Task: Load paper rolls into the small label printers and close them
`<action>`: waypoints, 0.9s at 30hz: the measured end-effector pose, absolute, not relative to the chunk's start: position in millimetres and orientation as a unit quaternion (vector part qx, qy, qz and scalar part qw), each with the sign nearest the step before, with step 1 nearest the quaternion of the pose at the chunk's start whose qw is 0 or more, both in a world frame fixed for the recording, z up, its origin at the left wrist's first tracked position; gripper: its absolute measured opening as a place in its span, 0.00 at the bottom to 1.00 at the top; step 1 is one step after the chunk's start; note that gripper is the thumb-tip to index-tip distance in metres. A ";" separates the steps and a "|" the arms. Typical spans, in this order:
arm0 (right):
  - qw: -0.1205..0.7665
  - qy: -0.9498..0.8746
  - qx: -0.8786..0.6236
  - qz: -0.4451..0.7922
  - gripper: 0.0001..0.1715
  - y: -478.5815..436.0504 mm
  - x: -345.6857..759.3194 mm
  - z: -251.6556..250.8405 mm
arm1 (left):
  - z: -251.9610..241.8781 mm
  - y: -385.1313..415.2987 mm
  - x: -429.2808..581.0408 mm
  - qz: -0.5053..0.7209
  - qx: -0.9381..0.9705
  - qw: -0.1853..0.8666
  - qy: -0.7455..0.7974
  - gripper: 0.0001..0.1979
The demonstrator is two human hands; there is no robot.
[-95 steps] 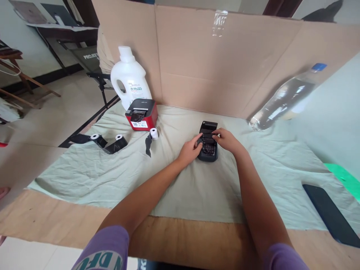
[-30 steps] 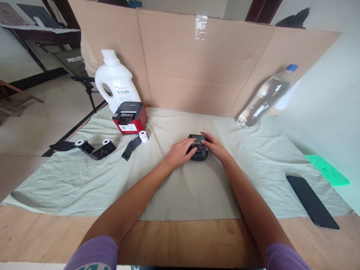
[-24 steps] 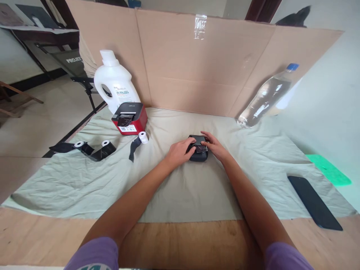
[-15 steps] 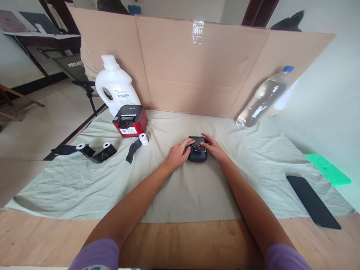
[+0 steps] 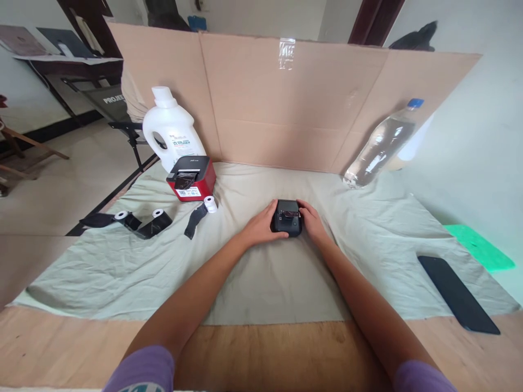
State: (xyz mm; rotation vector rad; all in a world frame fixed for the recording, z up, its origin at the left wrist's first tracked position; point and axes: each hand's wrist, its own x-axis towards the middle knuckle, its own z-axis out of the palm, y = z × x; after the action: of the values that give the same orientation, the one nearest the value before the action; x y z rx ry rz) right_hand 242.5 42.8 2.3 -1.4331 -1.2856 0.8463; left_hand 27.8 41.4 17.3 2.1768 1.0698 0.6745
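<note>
Cloth [image 5: 281,291] — left hand [image 5: 261,225], right hand [image 5: 314,223] cupping device [image 5: 287,225].

Printer [image 5: 190,179]: my feed shows red sides, black top.
Device [image 5: 289,224], right of the printer: black.
Jug [image 5: 174,128], behind the printer: white, green lettering [image 5: 181,143].
Bottle cap [image 5: 415,103], far right of the printer: blue.
Cloth [image 5: 281,277], under the printer: plain pale green.

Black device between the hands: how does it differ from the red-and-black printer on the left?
The black device has a black body; the red-and-black printer has red sides and a white label.
The black device looks low; the red-and-black printer stands taller and boxier.
The left hand and right hand touch the black device; neither touches the red-and-black printer.
Both sit on the cloth, a dark strip showing on each.
</note>
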 end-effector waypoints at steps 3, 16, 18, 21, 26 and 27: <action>0.499 -0.541 -0.630 0.246 0.28 32.3 232.0 -1.1 | 16.9 42.5 27.2 0.249 0.825 0.312 0.400 0.65; 0.527 -0.546 -0.575 0.308 0.29 19.5 221.9 -4.4 | 15.4 39.2 25.0 0.310 0.820 0.334 0.347 0.62; 0.537 -0.539 -0.551 0.342 0.28 14.5 233.0 -1.2 | 18.0 37.8 33.4 0.312 0.810 0.343 0.359 0.61; 0.549 -0.539 -0.544 0.336 0.27 12.0 265.2 8.4 | 26.6 44.1 65.6 0.317 0.798 0.375 0.350 0.57; 0.593 -0.504 -0.598 0.189 0.31 26.2 354.3 21.9 | 44.9 74.6 170.6 0.338 0.806 0.404 0.271 0.52; 0.600 -0.493 -0.610 0.158 0.31 29.7 374.3 21.4 | 46.5 81.5 195.3 0.340 0.808 0.407 0.256 0.52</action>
State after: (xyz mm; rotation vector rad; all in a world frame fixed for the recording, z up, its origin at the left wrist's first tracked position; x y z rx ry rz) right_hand 374.3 29.7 21.4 -1.4144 -1.1425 0.3655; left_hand 195.3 81.5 46.5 2.0367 0.6460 0.8571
